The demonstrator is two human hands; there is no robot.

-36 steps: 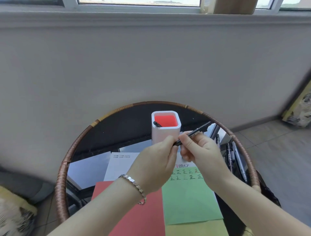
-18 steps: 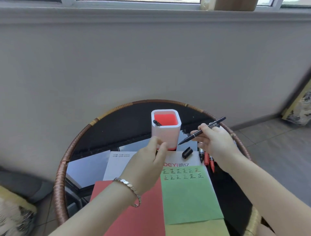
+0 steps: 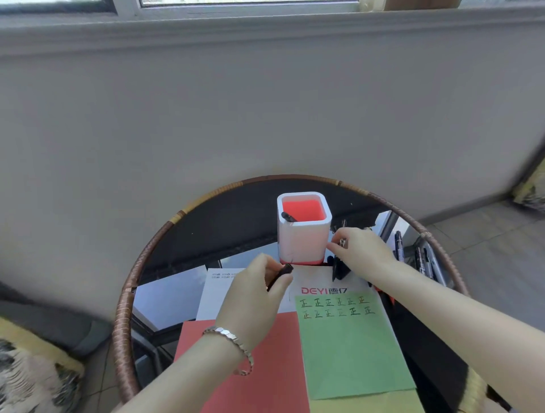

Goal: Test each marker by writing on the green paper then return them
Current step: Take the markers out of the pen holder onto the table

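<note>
A round, rattan-rimmed dark glass worktop stands against a grey wall below a window. The green paper sheet, bearing two rows of characters, lies near its front. The left hand pinches a slim dark marker beside the white, red-lined pen holder. Whether the right hand holds anything cannot be told.

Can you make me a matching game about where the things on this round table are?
Things:
1 pen cup
2 bracelet
3 written marks
4 red paper

Places:
A on a wrist
B at the top of the green paper
C left of the green paper
D upright, beyond the white sheet

Pairs: 1-D, 2-A, 3-B, 4-C
</note>
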